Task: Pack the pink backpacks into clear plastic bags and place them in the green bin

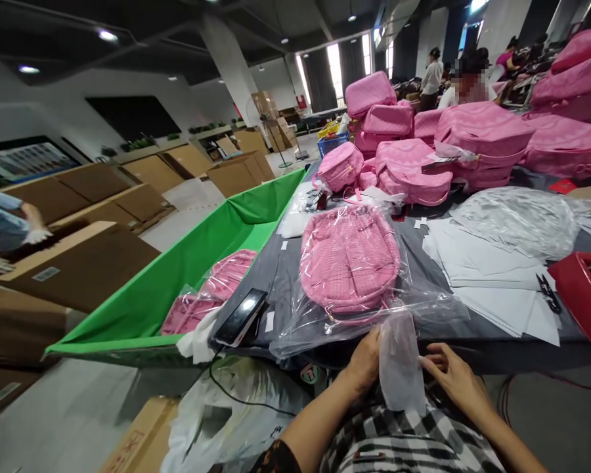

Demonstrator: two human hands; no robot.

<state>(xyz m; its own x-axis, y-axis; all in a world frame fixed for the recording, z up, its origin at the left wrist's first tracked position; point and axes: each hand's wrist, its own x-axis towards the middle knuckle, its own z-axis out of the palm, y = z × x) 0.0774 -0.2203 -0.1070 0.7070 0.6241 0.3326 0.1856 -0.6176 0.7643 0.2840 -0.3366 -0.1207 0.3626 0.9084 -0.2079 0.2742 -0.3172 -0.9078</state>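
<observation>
A pink backpack [349, 259] lies inside a clear plastic bag [300, 332], whose loose end hangs toward the table's front edge. Just in front of it, a small whitish translucent pouch [401, 364] hangs down over my checked clothing. My left hand [366, 360] is closed on the left edge of this pouch. On the other side is my right hand [450, 374], its fingers apart and slightly curled, with the thumb tip close to the pouch's right edge. Whether that thumb touches the pouch I cannot tell.
A green fabric bin [177, 263] on the left holds bagged pink backpacks [226, 276]. A phone [241, 318] rests on the table's left edge. Pink bags [408, 171] pile up behind. White papers [492, 276], snips [548, 293] and a red tape dispenser [584, 295] lie right.
</observation>
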